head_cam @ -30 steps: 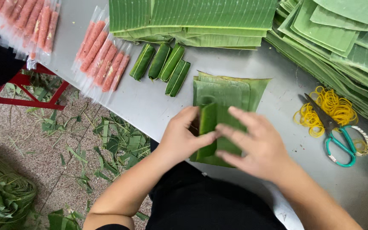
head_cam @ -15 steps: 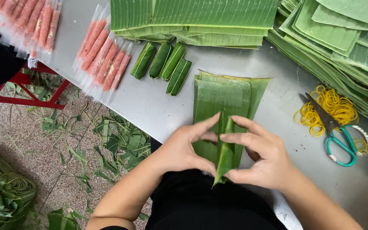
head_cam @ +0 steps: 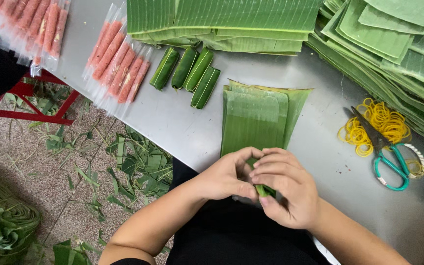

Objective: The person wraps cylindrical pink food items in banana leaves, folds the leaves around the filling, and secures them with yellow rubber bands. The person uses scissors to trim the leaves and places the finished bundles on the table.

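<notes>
Both my hands meet at the lower middle of the frame, at the near edge of the grey metal surface (head_cam: 182, 122). My left hand (head_cam: 224, 176) curls in from the left, and its grip is pressed together on a small folded leaf roll (head_cam: 262, 190), of which only a sliver of dark green shows between my fingers. My right hand (head_cam: 285, 189) lies over the roll from the right, its fingers bent and its grip pinching the same roll, so the two hands touch each other around it.

Just above my hands, toward the middle of the frame, lies a small stack of cut banana leaf pieces (head_cam: 258, 120), flat on the surface, its lower end hidden behind my fingers. Above and left of that stack four finished green rolls (head_cam: 186, 74) lie side by side, slanted. Left of them are clear packets of pink sausages (head_cam: 116, 61), and more such packets (head_cam: 33, 22) sit in the upper left corner.

Along the top edge runs a big pile of banana leaves (head_cam: 222, 19), and another heap of leaves (head_cam: 393, 44) fills the upper right. At the right, well apart from my hands, green-handled scissors (head_cam: 384, 154) lie on a heap of yellow rubber bands (head_cam: 384, 120). Leaf scraps (head_cam: 138, 162) litter the floor at the left, beside a red frame (head_cam: 25, 105).
</notes>
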